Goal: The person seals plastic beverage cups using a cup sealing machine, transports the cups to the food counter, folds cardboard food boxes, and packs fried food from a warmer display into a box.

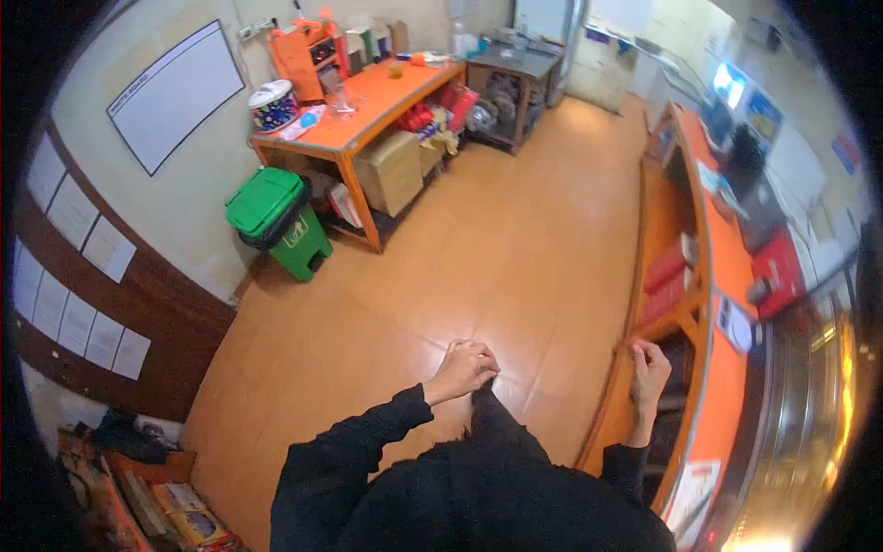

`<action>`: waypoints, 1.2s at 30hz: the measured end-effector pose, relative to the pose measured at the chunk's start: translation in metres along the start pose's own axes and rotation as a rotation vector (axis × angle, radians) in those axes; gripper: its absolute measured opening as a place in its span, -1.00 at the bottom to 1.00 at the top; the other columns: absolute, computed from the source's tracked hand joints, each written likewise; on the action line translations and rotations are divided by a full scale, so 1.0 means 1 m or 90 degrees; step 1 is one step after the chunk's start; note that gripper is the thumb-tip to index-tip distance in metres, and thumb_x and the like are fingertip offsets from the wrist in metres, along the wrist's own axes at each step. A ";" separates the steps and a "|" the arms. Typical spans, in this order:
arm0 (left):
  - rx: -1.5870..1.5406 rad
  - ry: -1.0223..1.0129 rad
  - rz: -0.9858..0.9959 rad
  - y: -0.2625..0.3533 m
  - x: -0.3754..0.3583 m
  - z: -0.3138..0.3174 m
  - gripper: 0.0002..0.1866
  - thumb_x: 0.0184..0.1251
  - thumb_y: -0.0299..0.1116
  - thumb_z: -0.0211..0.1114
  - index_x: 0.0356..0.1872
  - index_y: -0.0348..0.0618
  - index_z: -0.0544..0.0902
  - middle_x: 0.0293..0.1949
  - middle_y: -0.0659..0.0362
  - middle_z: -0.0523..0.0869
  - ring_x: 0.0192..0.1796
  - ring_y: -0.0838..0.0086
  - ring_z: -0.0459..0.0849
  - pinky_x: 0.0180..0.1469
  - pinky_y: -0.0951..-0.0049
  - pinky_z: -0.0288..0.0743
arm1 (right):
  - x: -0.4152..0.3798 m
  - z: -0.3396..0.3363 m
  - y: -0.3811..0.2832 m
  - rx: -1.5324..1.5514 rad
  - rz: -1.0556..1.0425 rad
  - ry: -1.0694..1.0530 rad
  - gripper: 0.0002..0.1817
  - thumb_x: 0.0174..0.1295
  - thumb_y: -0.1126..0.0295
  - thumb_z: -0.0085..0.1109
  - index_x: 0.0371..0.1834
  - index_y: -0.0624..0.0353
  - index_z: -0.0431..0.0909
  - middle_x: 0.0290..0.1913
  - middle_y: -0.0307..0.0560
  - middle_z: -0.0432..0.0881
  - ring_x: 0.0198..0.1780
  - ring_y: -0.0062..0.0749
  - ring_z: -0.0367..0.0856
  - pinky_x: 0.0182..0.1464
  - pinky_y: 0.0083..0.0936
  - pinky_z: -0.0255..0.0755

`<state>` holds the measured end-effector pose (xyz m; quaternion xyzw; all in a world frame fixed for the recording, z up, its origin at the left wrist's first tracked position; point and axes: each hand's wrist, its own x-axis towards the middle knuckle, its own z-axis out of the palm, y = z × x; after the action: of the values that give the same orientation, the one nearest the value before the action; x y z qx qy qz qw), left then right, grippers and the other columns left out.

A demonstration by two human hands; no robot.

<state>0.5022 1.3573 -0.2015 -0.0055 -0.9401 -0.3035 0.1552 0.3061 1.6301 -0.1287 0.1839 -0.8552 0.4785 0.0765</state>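
Note:
My left hand (463, 370) is out in front of my body over the orange floor, its fingers curled and pressed together at the top of a dark strip of cloth (494, 414). Whether the fingers grip that cloth is hard to make out. Further right, my right hand (650, 370) is raised beside the orange counter (722, 405), thumb and fingertips brought together. Anything between those fingertips is too small to tell. Both arms wear black sleeves.
A green bin (280, 221) stands at the left by an orange table (368, 106) with boxes under it. Behind is a dark metal table (515, 60). Books (189, 515) lie at the lower left. A glass case (809, 405) stands at the right.

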 end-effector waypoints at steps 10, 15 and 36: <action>0.089 0.059 -0.222 -0.264 0.199 -0.144 -0.71 0.09 -0.10 0.15 -0.26 -0.05 0.58 -0.29 0.11 0.58 -0.13 0.23 0.48 -0.11 0.24 0.29 | 0.381 0.356 -0.041 0.001 -0.149 -0.244 -0.72 -0.01 0.31 0.19 -0.26 0.26 0.53 -0.49 -0.02 0.57 -0.44 -0.38 0.54 -0.37 -0.50 0.40; -0.056 0.136 -0.390 -0.398 0.201 -0.184 -0.66 0.05 -0.22 0.20 -0.14 -0.12 0.53 -0.22 0.05 0.57 -0.14 0.18 0.52 -0.08 0.37 0.38 | 0.530 0.590 -0.171 -0.067 -0.383 -0.540 -0.58 -0.03 0.14 0.19 -0.16 0.17 0.51 -0.30 0.03 0.59 -0.24 -0.28 0.57 -0.20 -0.41 0.42; -0.151 0.193 -0.357 -0.895 0.742 -0.464 -0.49 0.07 -0.22 0.23 0.06 -0.18 0.36 -0.07 0.00 0.46 -0.04 0.22 0.46 0.01 0.34 0.34 | 1.102 1.240 -0.396 -0.041 -0.534 -0.451 -0.81 -0.05 0.35 0.03 -0.43 0.19 0.58 -0.46 0.12 0.57 -0.36 -0.07 0.56 -0.25 -0.30 0.42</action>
<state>-0.1632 0.2996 -0.1352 0.2802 -0.8296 -0.4387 0.2019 -0.4990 0.1268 -0.1350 0.6564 -0.6962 0.2893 -0.0266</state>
